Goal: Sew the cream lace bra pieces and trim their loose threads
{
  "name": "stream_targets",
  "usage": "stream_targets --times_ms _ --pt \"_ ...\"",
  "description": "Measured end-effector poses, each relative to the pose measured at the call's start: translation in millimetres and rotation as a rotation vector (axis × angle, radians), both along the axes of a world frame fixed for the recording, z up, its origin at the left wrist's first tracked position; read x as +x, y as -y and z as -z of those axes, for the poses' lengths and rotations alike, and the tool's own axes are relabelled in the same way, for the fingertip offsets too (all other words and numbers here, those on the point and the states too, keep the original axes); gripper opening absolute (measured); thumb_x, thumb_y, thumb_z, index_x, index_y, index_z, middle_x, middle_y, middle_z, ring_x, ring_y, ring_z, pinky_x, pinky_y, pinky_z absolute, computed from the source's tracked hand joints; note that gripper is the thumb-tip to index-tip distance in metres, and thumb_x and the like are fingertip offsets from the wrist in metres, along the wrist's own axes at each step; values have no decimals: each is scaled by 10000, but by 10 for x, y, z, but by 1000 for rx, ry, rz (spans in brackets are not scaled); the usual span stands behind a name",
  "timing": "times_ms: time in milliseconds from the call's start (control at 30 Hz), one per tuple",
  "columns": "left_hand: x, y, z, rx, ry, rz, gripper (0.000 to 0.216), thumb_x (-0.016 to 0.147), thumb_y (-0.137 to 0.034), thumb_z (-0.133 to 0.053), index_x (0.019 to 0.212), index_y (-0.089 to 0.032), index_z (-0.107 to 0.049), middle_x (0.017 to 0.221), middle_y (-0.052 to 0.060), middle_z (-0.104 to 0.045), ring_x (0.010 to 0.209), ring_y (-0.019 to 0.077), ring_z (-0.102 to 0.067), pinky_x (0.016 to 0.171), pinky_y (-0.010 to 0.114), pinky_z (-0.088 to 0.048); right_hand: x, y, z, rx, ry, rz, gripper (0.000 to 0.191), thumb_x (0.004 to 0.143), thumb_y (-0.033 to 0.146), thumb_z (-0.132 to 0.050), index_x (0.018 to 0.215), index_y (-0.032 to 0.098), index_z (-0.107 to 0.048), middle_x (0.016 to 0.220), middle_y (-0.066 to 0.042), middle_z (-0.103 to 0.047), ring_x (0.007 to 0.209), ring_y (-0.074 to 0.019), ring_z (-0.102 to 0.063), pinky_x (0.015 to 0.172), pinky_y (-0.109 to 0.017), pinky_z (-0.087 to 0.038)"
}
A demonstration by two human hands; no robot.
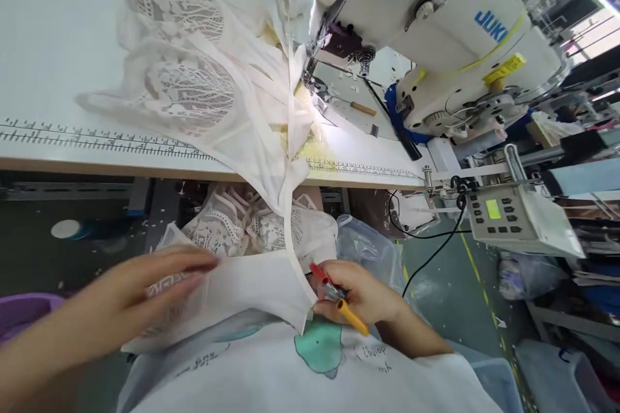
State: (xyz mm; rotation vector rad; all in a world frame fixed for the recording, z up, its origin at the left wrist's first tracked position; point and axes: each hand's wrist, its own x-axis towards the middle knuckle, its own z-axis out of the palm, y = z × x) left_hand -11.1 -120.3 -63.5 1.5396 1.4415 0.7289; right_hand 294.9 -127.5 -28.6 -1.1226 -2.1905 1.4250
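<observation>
My right hand (361,290) is closed around small thread snips (332,290) with a red and an orange handle end. Its thumb and finger are also at the corner of a white bra (256,277) lying over my lap, where a narrow white strap (292,232) comes down from the table. My left hand (159,290), slightly blurred, reaches over the bra's left part with fingers stretched out and apart from the thumb. Whether it touches the fabric I cannot tell. More lace bras (194,77) lie on the table, joined to the strap.
A white sewing machine (436,19) stands on the table at the back right, with a control box (508,213) below. A printed ruler (97,142) runs along the table's front edge. A wooden-handled tool (363,108) lies by the machine. A clear plastic bin (368,245) sits below.
</observation>
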Motion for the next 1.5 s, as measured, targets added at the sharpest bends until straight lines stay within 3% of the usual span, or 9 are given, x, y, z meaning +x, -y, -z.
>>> stream_targets --times_ms 100,167,467,667,867,1033,1133,1300,1500 --pt "479 -282 -27 -25 115 438 398 760 -512 -548 1079 -322 -691 1080 19 -717 1000 233 -655 867 285 -504 -20 71 -35 31 -58 11 221 809 337 -562 707 218 -407 673 12 -489 609 -126 -451 574 -239 -392" --pt "738 -383 -50 -73 202 532 385 815 -472 -475 1082 -298 -692 1064 33 -721 1000 233 -657 847 289 -515 -17 89 -42 28 -82 36 203 808 341 -565 727 217 -426 675 12 -491 606 -124 -453 571 -236 -397" --pt "753 -381 -4 -316 386 413 341 764 -473 -527 846 -223 -744 841 11 -738 787 201 -652 696 244 -514 398 -500 43 -24 219 -204 631 696 819 -434 709 188 -437 665 9 -451 584 -119 -411 527 -242 -354" --pt "736 -425 -19 -334 411 441 338 761 -445 -512 578 -194 -646 598 -32 -614 562 119 -518 568 198 -439 261 -852 -74 -55 433 -381 602 705 784 -481 674 185 -434 611 41 -396 559 -97 -338 506 -219 -278" --pt "693 -421 30 -406 419 450 331 749 -473 -527 717 -202 -713 695 -8 -668 643 153 -574 609 220 -463 46 -979 -208 -26 507 -428 556 675 705 -606 626 185 -415 604 50 -374 544 -83 -284 486 -215 -226" --pt "665 -438 1 -299 373 439 303 752 -439 -535 668 -209 -715 616 -10 -637 578 146 -554 540 213 -444 81 -955 -139 -70 363 -244 615 647 753 -586 554 194 -348 554 71 -267 532 -73 -231 474 -216 -210" --pt "690 -428 -83 -172 349 403 257 755 -379 -539 652 -218 -710 610 -8 -640 561 143 -562 528 210 -447 65 -860 -44 -117 149 -62 591 649 743 -595 617 179 -420 594 53 -371 555 -79 -318 500 -215 -276" --pt "743 -384 -172 100 287 370 202 771 -259 -536 771 -269 -738 640 -21 -640 567 118 -579 521 180 -446 -178 -615 174 -386 -261 141 417 716 558 -658 724 189 -463 744 -2 -528 691 -120 -486 633 -255 -412" --pt "789 -368 -151 330 244 423 267 789 -146 -511 863 -301 -717 733 -35 -629 594 80 -586 522 152 -442 -386 -398 291 -668 -451 223 286 607 273 -723 672 188 -458 596 80 -407 532 -65 -365 492 -208 -328"
